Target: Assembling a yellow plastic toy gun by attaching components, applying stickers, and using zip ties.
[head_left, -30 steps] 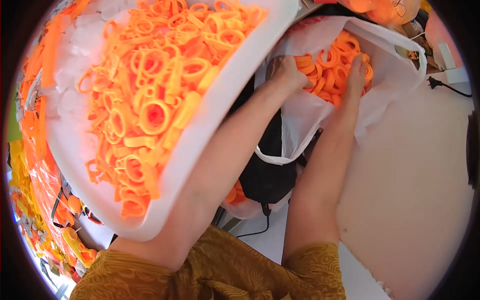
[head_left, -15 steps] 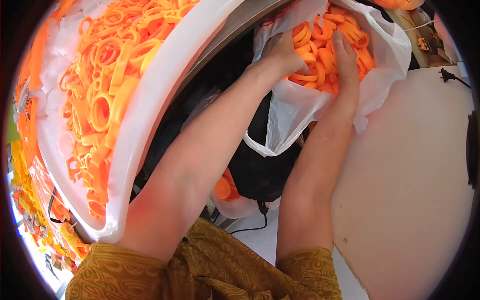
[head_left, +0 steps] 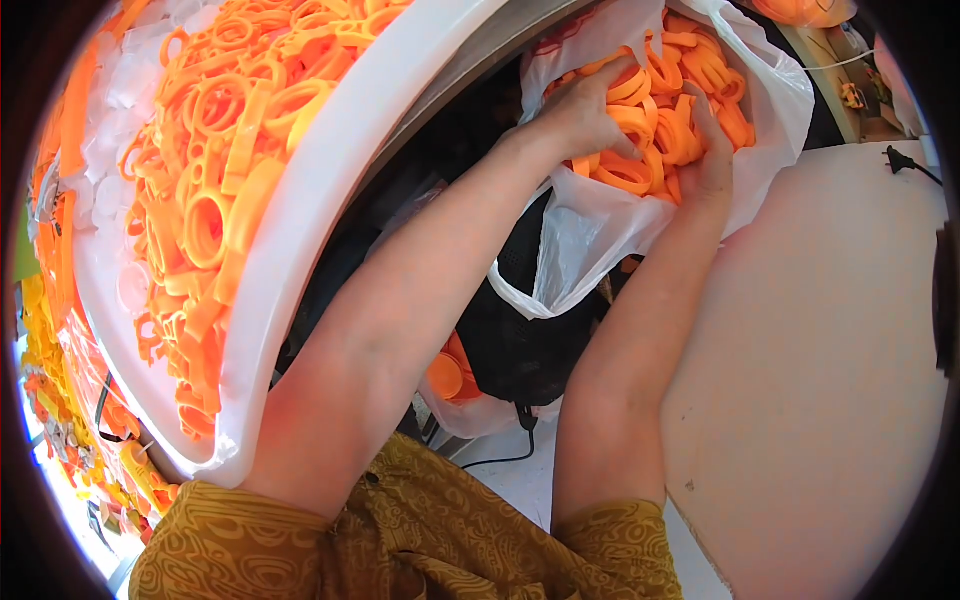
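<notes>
A white plastic bag (head_left: pixel 785 115) stands open at the far side, full of orange plastic rings (head_left: pixel 632 178). Inside its mouth, my left hand (head_left: pixel 588 112) curves round a cluster of rings from the left, thumb toward me. From the right, my right hand (head_left: pixel 710 155) presses against the same cluster, its fingers partly sunk among the rings. The rings are bunched between both palms; some fingertips are hidden by them. To the left, a white tub (head_left: pixel 262 300) holds a heap of similar orange ring-shaped parts (head_left: pixel 215 110).
A pale board (head_left: pixel 810 370) lies to the right, with a black plug and cable (head_left: pixel 905 160) at its far edge. Below the bag sit a black cloth-like item (head_left: pixel 525 350) and an orange round piece (head_left: pixel 445 376). Yellow and orange parts (head_left: pixel 50 350) lie at far left.
Both hands have shifted slightly to the right and toward me, gathering the rings closer together. The right fingers have curled in more, and the rings between the hands have moved.
</notes>
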A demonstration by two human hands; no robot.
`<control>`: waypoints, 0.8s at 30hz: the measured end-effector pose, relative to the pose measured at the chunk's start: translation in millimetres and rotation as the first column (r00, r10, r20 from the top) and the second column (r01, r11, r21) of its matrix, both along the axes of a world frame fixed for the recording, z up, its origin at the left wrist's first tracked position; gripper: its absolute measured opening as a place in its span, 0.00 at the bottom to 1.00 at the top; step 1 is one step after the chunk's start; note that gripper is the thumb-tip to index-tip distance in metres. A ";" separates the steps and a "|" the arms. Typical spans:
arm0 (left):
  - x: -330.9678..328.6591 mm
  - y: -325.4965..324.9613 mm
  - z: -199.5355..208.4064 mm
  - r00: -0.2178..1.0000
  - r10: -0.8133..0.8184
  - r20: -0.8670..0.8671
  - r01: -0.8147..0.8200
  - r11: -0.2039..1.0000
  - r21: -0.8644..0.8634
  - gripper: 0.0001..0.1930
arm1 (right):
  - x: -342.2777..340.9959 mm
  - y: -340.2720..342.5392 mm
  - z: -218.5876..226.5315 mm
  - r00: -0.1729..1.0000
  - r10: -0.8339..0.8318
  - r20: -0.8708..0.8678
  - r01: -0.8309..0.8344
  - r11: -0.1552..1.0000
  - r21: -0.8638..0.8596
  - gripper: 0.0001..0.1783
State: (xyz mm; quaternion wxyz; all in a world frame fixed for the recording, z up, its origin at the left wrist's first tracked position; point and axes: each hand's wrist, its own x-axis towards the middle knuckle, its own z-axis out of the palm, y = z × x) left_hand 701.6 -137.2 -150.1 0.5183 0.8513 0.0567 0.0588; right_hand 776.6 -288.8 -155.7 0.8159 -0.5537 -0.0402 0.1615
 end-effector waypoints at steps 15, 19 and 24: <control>-1.4 -20.3 44.9 0.965 -0.054 0.257 0.065 0.997 -0.032 0.44 | -25.8 -21.4 62.2 0.993 -0.087 0.086 0.085 0.996 0.018 0.26; -5.8 -25.6 58.6 0.945 0.007 0.326 -0.009 1.000 0.006 0.43 | -35.4 -23.0 69.0 0.976 -0.202 0.081 0.189 0.972 0.141 0.27; -25.4 -27.6 75.7 0.905 0.049 0.424 -0.038 0.999 -0.034 0.42 | -59.2 -18.2 95.9 0.966 -0.213 0.147 0.178 0.960 0.217 0.27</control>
